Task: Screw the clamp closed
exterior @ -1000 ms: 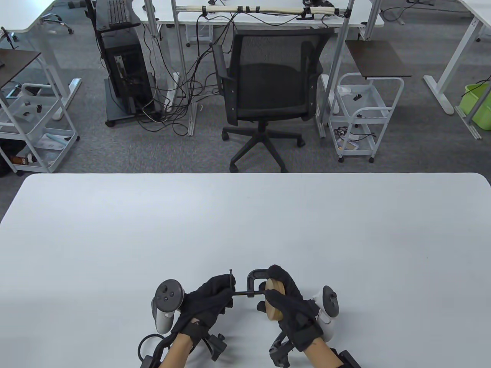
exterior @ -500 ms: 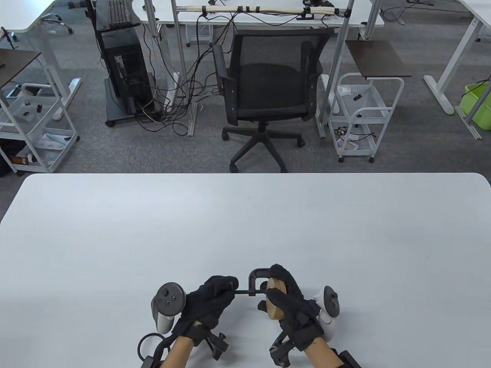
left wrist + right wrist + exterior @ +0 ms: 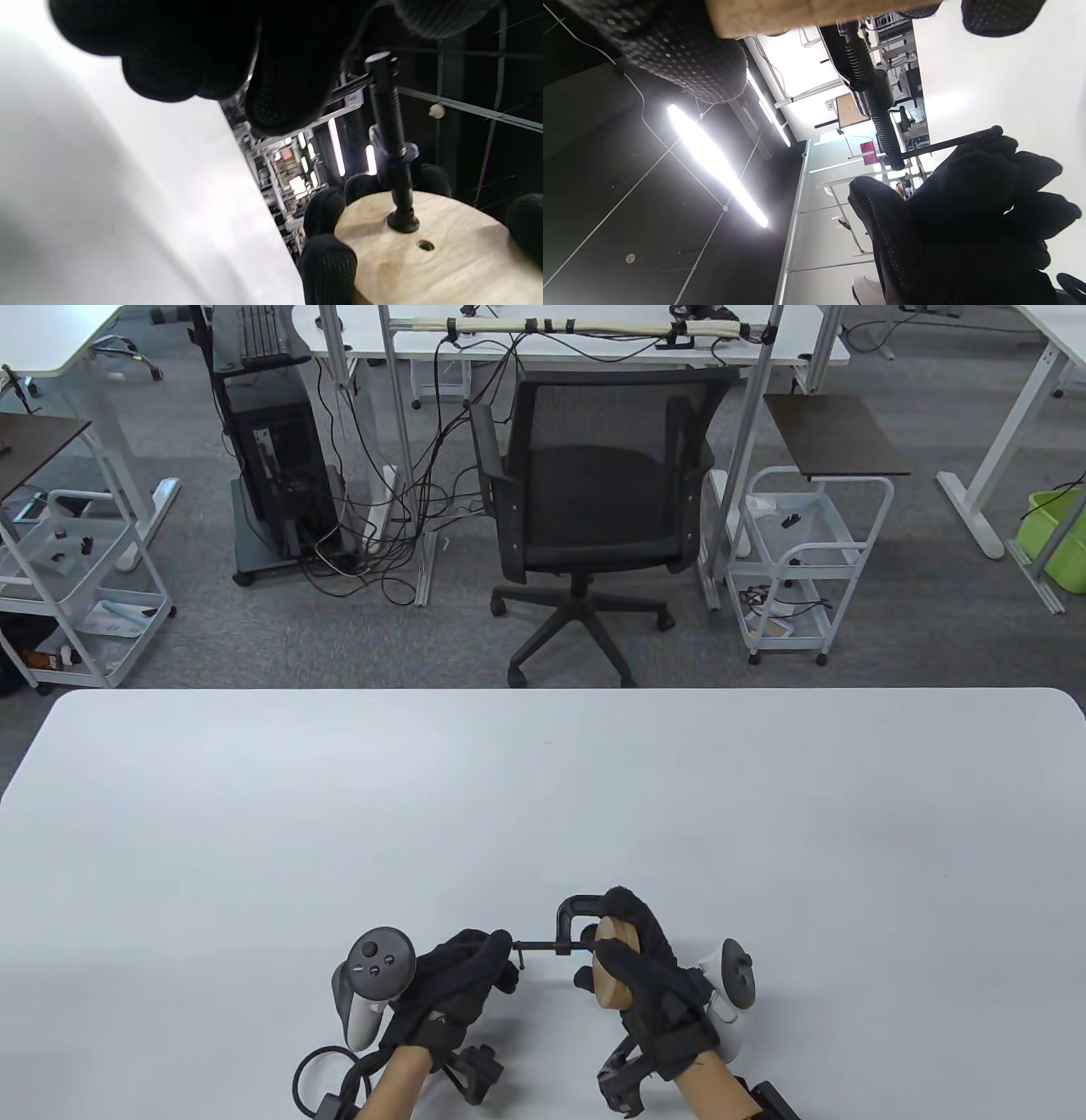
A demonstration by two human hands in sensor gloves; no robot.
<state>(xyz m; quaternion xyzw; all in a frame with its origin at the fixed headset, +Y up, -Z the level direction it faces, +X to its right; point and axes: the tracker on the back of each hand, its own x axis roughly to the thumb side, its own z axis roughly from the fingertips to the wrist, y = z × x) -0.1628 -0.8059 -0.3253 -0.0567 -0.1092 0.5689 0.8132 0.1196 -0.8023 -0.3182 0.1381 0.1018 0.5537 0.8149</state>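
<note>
A black C-clamp (image 3: 575, 913) is held just above the table near its front edge. Its screw (image 3: 547, 946) points left and its frame sits over a round wooden disc (image 3: 612, 971). My right hand (image 3: 614, 931) grips the disc and the clamp frame together. My left hand (image 3: 502, 954) has its fingers curled on the thin handle bar (image 3: 520, 957) at the screw's end. In the left wrist view the screw (image 3: 388, 127) stands with its pad on the disc (image 3: 445, 258). In the right wrist view the handle bar (image 3: 950, 142) lies across my left hand's fingers (image 3: 967, 182).
The white table (image 3: 543, 814) stretches far and to both sides of the hands. A black office chair (image 3: 594, 492) stands beyond the far edge. White trackers sit on the back of the left hand (image 3: 369, 984) and the right hand (image 3: 730, 993).
The handle bar stuck up above my left fingers a second ago and now hangs down below the screw. My left hand has turned and drawn back slightly. The clamp and disc shifted a little right.
</note>
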